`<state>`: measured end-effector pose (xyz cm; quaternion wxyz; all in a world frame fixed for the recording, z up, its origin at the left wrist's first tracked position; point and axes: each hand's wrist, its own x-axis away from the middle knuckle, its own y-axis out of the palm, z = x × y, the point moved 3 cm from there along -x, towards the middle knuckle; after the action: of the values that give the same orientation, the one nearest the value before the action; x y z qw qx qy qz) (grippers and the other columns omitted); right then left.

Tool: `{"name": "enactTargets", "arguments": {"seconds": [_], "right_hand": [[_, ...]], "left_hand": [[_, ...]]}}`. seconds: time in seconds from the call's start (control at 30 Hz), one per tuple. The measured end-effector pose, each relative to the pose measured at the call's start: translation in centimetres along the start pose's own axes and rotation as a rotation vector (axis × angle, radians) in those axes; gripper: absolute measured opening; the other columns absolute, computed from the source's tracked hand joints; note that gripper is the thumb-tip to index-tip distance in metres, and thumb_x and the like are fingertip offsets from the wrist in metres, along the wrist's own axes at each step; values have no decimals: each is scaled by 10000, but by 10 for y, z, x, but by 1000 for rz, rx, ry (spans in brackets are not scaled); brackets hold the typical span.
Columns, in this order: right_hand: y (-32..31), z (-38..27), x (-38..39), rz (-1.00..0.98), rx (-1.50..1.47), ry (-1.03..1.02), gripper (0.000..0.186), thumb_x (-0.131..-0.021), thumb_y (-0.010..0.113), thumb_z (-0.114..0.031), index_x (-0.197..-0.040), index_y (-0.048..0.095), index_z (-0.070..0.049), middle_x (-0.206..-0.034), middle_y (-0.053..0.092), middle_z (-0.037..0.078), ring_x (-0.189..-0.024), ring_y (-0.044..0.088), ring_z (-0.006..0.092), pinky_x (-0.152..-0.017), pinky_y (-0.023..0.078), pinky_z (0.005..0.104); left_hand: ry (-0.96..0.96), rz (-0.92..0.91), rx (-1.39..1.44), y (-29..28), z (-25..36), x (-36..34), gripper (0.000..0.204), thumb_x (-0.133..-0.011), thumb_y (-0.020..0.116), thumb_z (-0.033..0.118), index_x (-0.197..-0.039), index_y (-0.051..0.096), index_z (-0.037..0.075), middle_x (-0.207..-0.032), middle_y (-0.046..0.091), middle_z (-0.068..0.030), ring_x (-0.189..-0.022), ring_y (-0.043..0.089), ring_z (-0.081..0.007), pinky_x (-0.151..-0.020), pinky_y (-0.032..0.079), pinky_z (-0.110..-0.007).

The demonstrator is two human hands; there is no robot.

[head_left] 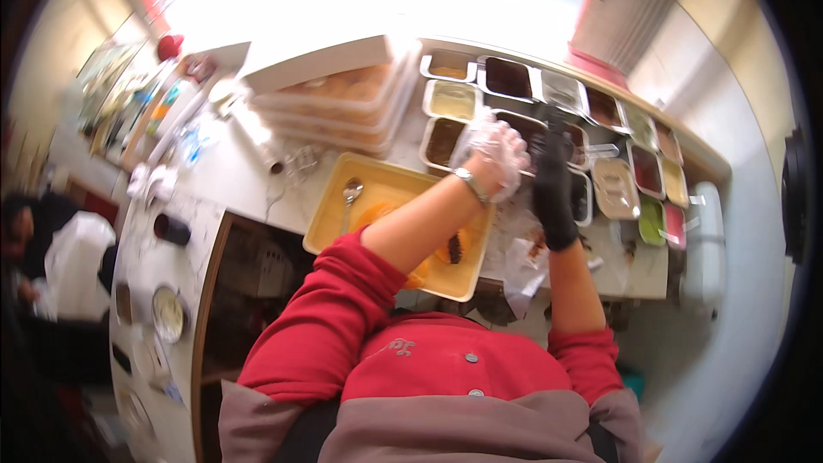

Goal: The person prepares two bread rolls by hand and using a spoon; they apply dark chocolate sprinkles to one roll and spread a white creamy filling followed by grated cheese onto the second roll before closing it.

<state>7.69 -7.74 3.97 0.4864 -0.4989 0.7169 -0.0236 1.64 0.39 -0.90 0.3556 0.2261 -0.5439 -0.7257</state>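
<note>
My left hand (495, 154), in a clear plastic glove, is over the dark-filled metal tubs with its fingers curled; what they hold, if anything, is hidden. Close to its right, my right hand (553, 176) in a black glove reaches over the same tubs, its fingers smeared by motion. A metal tub (442, 142) of dark brown filling stands beside my left hand. Under my left forearm lies a yellow tray (330, 225), partly covered by the arm. It holds a metal spoon (351, 192) and orange food (375, 213) with a dark brown strip (454, 249).
Rows of tubs, including a green one (651, 221), fill the counter's right side. Stacked clear boxes (330, 111) stand behind the tray. Crumpled white paper (525, 270) lies at the front edge. A dark cup (172, 229) is at left; another person (73, 257) is beyond.
</note>
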Motion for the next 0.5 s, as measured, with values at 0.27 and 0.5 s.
{"name": "enactTargets", "arguments": {"seconds": [0.27,0.5], "right_hand": [[18,-86,0,-238,-159,-78,407,-912,493,-46,-1318,481,-14,-1383,455,157,-1346,350,284,-1106,258,402],[190,-114,27,-798,-116,-453,230,-763,568,-29,-958,672,-89,-1051,642,108,-966,609,282,-815,483,380]], "left_hand": [[97,107,134,55,75,186,582,-950,379,515,-1202,564,24,-1120,635,-140,-1034,608,-247,-936,456,-343],[771,200,278,-109,163,368,425,-966,415,318,-1212,551,0,-1205,605,-157,-1122,578,-306,-1012,427,-441]]}}
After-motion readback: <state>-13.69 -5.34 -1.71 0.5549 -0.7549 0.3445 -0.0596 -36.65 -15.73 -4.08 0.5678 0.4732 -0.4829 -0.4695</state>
